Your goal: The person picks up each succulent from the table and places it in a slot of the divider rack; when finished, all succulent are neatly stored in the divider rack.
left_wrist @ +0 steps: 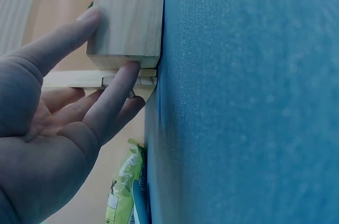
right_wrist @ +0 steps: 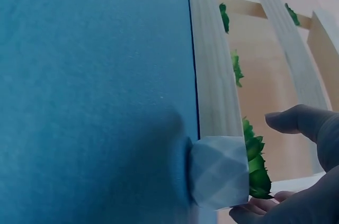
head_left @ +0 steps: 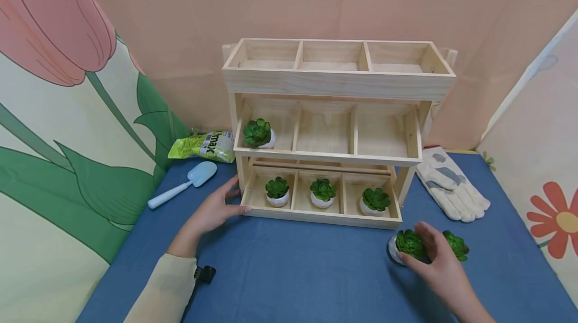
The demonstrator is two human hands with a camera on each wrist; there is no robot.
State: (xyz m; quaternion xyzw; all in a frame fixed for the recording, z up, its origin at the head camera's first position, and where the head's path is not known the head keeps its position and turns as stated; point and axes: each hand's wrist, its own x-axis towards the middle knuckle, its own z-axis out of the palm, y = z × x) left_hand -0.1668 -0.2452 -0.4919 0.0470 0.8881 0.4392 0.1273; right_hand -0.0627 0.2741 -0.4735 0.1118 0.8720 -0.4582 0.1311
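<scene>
A wooden three-tier shelf (head_left: pixel 325 217) stands on the blue table. My left hand (head_left: pixel 217 212) touches its lower left corner, thumb on the front board and fingers along the side. Beyond the shelf's right end, my right hand (head_left: pixel 435 258) is around a potted succulent (head_left: pixel 410 244), thumb and fingers apart. In the right wrist view the white faceted pot (right_wrist: pixel 220 173) sits on the cloth, with fingertips close behind the leaves. Another succulent (head_left: pixel 456 245) is partly hidden by that hand. Three succulents, including one (head_left: pixel 322 190) in the middle, occupy the bottom compartments.
One succulent (head_left: pixel 257 133) sits in the middle tier's left compartment. Left of the shelf lie a green bag (head_left: pixel 205 146) and a light blue trowel (head_left: pixel 185 183). White and grey gloves (head_left: pixel 451 185) lie to its right. Printed fabric walls surround the table.
</scene>
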